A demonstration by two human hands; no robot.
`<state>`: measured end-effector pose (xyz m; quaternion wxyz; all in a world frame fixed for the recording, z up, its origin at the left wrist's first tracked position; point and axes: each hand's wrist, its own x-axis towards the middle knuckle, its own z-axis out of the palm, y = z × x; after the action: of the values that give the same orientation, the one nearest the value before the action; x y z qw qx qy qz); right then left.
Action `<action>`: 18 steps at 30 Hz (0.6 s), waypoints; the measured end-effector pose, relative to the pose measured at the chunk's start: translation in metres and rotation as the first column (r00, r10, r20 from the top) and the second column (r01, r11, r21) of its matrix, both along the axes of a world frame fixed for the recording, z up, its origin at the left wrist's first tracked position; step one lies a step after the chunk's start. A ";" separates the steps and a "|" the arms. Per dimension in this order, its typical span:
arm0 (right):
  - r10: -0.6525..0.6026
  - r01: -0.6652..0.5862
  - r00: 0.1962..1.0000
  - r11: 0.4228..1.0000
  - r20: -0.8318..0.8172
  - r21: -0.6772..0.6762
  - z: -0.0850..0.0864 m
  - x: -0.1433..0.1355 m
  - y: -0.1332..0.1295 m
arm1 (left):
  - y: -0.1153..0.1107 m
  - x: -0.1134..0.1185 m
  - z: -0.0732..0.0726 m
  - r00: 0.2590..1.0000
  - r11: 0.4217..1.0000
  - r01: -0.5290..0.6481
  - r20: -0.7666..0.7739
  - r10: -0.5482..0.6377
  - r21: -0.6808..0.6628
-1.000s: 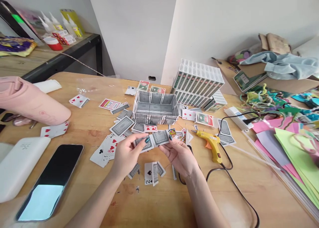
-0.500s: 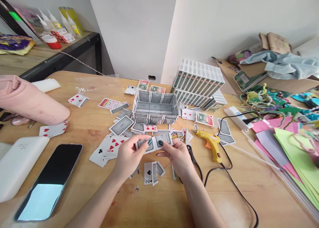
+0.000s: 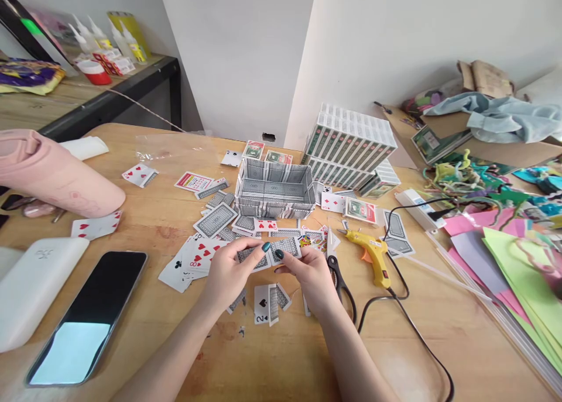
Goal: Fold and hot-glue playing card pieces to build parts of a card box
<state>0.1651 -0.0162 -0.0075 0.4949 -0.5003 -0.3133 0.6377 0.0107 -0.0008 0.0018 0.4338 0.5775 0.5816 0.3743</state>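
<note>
Between my hands are two playing cards (image 3: pixel 284 251), side by side with their grey patterned backs up. My left hand (image 3: pixel 232 268) pinches the left one, thumb on top and fingers beneath. My right hand (image 3: pixel 312 273) grips the right one the same way. The cards' inner edges meet or overlap; I cannot tell whether they are joined. Just beyond stands an open-topped box made of playing cards (image 3: pixel 274 206). Loose cards surround my hands, among them an eight of hearts (image 3: pixel 202 256) and a two of spades (image 3: pixel 261 303).
Scissors (image 3: pixel 338 273) and a yellow glue gun (image 3: pixel 371 251) with its black cord lie right of my hands. Stacked card decks (image 3: pixel 351 136) stand behind. A phone (image 3: pixel 90 317), a white case (image 3: pixel 39 291) and a pink roll (image 3: pixel 61 171) are at left; coloured paper (image 3: pixel 518 273) is at right.
My hands still hold the cards, and my right thumb has shifted slightly left towards the seam. The whole view has moved a little; the things on the table stay put.
</note>
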 end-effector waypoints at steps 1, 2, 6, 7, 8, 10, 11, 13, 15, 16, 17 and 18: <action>0.003 -0.003 1.000 1.000 -0.001 0.001 0.000 0.000 0.000 | 0.000 0.000 0.000 1.000 1.000 -0.007 -0.006 0.007 -0.008; 0.006 -0.006 1.000 1.000 -0.001 0.001 -0.001 0.000 0.000 | 0.000 0.000 0.000 1.000 1.000 -0.017 -0.015 0.017 -0.019; 0.009 -0.009 1.000 1.000 -0.006 -0.004 -0.001 0.000 -0.001 | 0.000 0.001 -0.002 1.000 0.999 -0.027 -0.002 0.027 -0.032; 0.010 -0.010 1.000 1.000 -0.006 -0.004 -0.001 0.000 -0.001 | 0.000 0.001 -0.003 1.000 1.000 -0.020 0.013 0.020 -0.024; 0.012 -0.012 1.000 1.000 -0.006 -0.004 -0.001 0.000 -0.002 | 0.001 0.001 -0.003 1.000 1.000 -0.012 0.027 0.012 -0.017; 0.019 -0.019 1.000 1.000 -0.007 -0.004 -0.001 -0.001 -0.002 | 0.001 0.001 -0.002 0.999 1.000 -0.006 0.047 0.006 -0.013; 0.022 -0.022 1.000 1.000 -0.009 -0.004 -0.001 -0.001 -0.001 | 0.001 0.001 -0.002 0.998 1.000 -0.007 0.055 0.009 -0.019; 0.020 -0.020 1.000 1.000 -0.014 -0.009 0.000 -0.001 -0.001 | 0.001 0.000 0.000 0.997 0.999 -0.011 0.082 0.015 -0.047; 0.007 -0.007 1.000 1.000 -0.015 -0.015 0.000 -0.001 -0.001 | 0.000 0.000 0.001 0.995 0.997 -0.013 0.099 0.021 -0.079; 0.005 -0.005 1.000 1.000 -0.014 -0.016 0.000 -0.001 -0.001 | 0.000 0.000 0.001 0.995 0.997 -0.009 0.097 0.017 -0.083; 0.007 -0.007 1.000 1.000 -0.014 -0.016 0.000 -0.001 -0.001 | 0.000 0.000 0.001 0.996 0.997 -0.006 0.088 0.013 -0.077; 0.010 -0.010 1.000 1.000 -0.014 -0.016 0.000 -0.001 -0.001 | 0.000 0.000 0.001 0.997 0.998 -0.007 0.072 0.011 -0.062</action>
<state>0.1645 -0.0173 -0.0079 0.4897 -0.4982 -0.3074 0.6461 0.0106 -0.0005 0.0030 0.4703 0.5474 0.5795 0.3786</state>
